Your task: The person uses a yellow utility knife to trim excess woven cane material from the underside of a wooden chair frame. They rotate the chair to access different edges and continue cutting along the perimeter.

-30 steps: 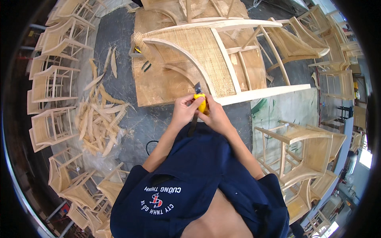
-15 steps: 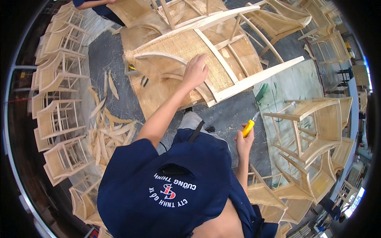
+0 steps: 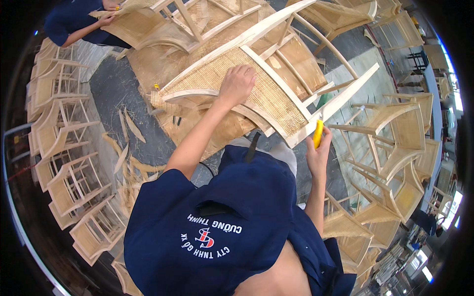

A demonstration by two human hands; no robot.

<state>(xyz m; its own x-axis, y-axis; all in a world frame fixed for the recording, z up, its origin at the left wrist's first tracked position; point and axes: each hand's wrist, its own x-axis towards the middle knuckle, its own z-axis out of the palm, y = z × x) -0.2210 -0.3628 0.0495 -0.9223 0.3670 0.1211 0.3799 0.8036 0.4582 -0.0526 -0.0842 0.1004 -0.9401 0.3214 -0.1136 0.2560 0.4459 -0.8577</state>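
Observation:
A pale wooden chair frame [image 3: 269, 27] lies tipped over in front of me, with a woven cane panel [image 3: 210, 69] set in it. My left hand [image 3: 238, 85] lies on the cane, fingers stretched out and holding nothing. Beneath that forearm curves a wooden rail [image 3: 191, 92] of the chair. My right hand [image 3: 318, 148] grips a yellow utility knife [image 3: 318, 134], its tip pointing up beside the chair's near right corner. Whether the blade touches the wood cannot be made out.
Cardboard-brown sheeting [image 3: 217, 129] lies under the chair. At the upper left a co-worker's hands [image 3: 106, 19] work on another chair [image 3: 140, 29]. Rows of chairs stand left [image 3: 59, 128] and right [image 3: 400, 133]. Cane offcuts [image 3: 133, 126] litter the floor.
My right hand has brought the knife up and forward to the chair's corner. My left hand has settled flatter on the cane. The view has shifted, showing more of the co-worker.

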